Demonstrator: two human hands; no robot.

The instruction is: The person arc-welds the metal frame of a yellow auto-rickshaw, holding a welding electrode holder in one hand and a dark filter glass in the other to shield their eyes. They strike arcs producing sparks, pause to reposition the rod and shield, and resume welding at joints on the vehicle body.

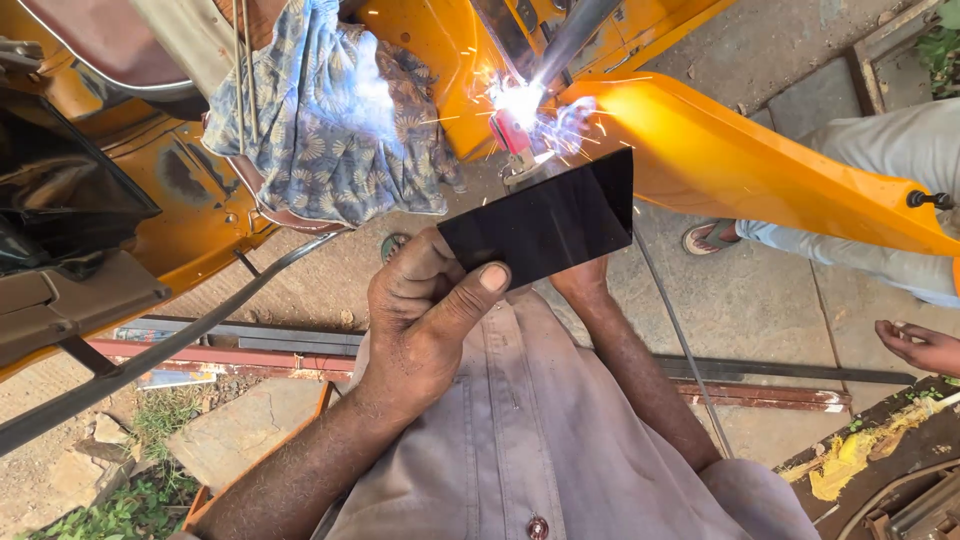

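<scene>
A welder's left hand (425, 310) pinches a dark rectangular glass shield (545, 225) by its near left corner, thumb flat on its face and fingers curled behind, the plate tilted and raised between the camera and a white welding arc (520, 100). The right hand (585, 283) is mostly hidden behind the shield's lower edge; whether it is clenched or what it grips cannot be told. A red-handled electrode holder (512, 132) shows just above the shield's top edge, sparks scattering beside an orange vehicle panel (740, 165). A patterned blue cloth (320, 120) hangs over the vehicle body to the left. Room is tight above the shield; bare concrete (740, 310) lies open to the right, where another person's sandalled foot (710, 237) and hand (925, 347) appear. A thin cable (680, 335) trails down beside the right forearm.
</scene>
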